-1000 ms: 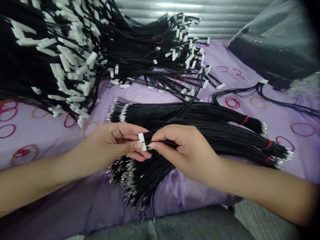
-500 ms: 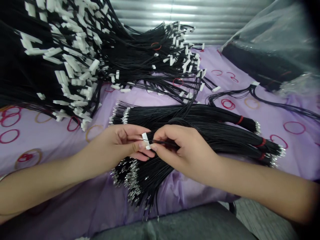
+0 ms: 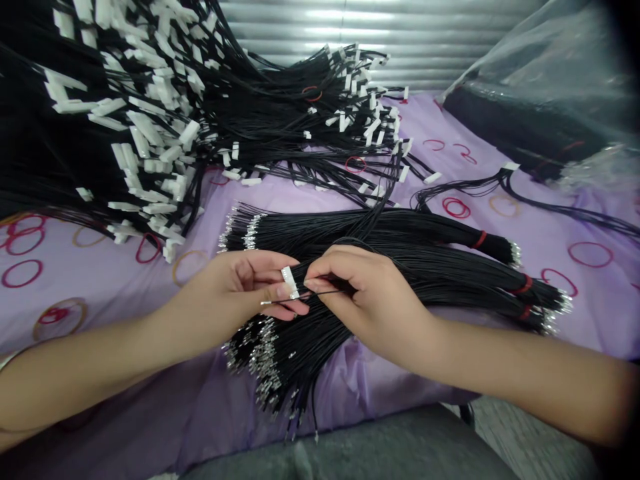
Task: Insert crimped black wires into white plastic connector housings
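Currently, on my remote head feed, the left hand (image 3: pixel 253 283) holds the white connector (image 3: pixel 289 278) in a narrow grip, its long axis roughly crosswise to the black wire (image 3: pixel 274 302). That wire passes the connector's near end, its tip lying to the left. Just right of the connector, the right hand (image 3: pixel 373 300) has its grip narrowed, holding the wire. Farther right, a clear plastic bag (image 3: pixel 545 43) contains dark material (image 3: pixel 505 130) I cannot identify.
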Available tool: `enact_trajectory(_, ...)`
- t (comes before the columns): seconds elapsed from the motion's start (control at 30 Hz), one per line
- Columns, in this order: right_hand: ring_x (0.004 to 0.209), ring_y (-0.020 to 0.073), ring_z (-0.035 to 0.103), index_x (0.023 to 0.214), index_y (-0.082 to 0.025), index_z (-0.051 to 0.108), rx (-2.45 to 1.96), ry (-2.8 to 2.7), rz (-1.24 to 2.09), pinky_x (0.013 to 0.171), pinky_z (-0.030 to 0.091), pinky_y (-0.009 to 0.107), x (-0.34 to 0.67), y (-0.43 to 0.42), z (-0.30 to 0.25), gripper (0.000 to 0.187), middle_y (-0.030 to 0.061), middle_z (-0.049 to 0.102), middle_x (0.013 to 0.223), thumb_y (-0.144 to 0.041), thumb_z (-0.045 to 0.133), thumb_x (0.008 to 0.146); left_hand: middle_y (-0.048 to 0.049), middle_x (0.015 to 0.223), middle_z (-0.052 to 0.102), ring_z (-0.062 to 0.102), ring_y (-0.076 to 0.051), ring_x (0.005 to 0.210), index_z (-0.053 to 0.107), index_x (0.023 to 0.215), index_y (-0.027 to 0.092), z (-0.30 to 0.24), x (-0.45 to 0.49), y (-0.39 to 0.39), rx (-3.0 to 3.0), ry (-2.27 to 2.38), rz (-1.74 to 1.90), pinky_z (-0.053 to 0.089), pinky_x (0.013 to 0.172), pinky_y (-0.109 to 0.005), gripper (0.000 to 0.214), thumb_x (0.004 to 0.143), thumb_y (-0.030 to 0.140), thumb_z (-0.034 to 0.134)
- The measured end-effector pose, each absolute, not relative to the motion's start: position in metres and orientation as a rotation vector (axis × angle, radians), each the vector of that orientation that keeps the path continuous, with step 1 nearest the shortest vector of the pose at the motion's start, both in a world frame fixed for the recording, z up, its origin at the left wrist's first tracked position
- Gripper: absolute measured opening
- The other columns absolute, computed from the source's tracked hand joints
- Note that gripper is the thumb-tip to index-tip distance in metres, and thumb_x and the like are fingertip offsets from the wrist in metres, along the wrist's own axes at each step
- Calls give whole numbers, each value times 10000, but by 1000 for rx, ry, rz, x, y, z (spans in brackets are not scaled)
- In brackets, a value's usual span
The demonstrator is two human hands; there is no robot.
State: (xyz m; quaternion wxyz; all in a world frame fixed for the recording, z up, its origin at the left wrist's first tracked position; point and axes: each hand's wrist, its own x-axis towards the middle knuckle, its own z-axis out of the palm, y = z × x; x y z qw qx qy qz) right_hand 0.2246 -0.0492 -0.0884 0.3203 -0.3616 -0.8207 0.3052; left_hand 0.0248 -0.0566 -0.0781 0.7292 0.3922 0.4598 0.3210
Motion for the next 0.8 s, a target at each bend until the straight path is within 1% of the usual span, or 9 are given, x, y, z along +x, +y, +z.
enact_trajectory(0.23, 724, 72, 541, 836, -94, 667, -902, -2183, 826, 669, 412, 179, 228, -48, -83, 106, 8, 627, 774, -38, 584, 869, 19, 790, 815, 781, -138, 721, 763, 915, 203, -78, 24, -55, 905, 1001, 683, 631, 630, -150, 169, 772, 127, 813)
enact_trajectory(0.3, 698, 65, 535, 851, -100, 669, -902, -2224, 842, 644, 407, 171, 232, -47, -79, 68, -4, 626, 766, -50, 623, 846, 8, 791, 816, 781, -135, 724, 757, 889, 189, -76, 24, -55, 900, 994, 675, 628, 633, -145, 135, 780, 120, 799)
enact_trajectory(0.37, 657, 58, 512, 831, -107, 664, -943, -2263, 835, 604, 387, 170, 235, -46, -74, 67, -17, 610, 736, -44, 647, 818, 0, 790, 816, 782, -139, 723, 749, 890, 177, -75, 25, -56, 892, 1001, 685, 630, 630, -148, 130, 783, 112, 787)
enact_trajectory(0.47, 628, 58, 482, 792, -115, 646, -964, -2278, 802, 569, 358, 177, 237, -45, -72, 87, -25, 580, 705, -36, 630, 825, -4, 771, 812, 785, -159, 712, 735, 913, 161, -74, 25, -56, 882, 1036, 700, 639, 612, -168, 182, 755, 92, 794)
enact_trajectory(0.6, 667, 78, 510, 831, -135, 663, -958, -2232, 831, 595, 376, 194, 232, -45, -78, 87, -17, 593, 727, -76, 612, 871, 8, 748, 808, 784, -159, 697, 730, 915, 168, -74, 26, -56, 888, 1042, 715, 639, 602, -164, 236, 713, 84, 819)
enact_trajectory(0.73, 680, 90, 524, 813, -143, 662, -970, -2203, 803, 611, 391, 206, 228, -47, -82, 103, -13, 601, 723, -74, 610, 870, 20, 746, 806, 779, -139, 694, 743, 903, 181, -74, 26, -57, 922, 1039, 705, 631, 606, -146, 171, 755, 131, 813)
enact_trajectory(0.8, 672, 88, 529, 803, -140, 657, -959, -2228, 788, 600, 396, 202, 230, -47, -81, 99, -12, 606, 722, -70, 616, 861, 23, 750, 806, 779, -139, 703, 744, 897, 187, -73, 27, -56, 920, 1046, 689, 630, 615, -148, 171, 753, 128, 813)
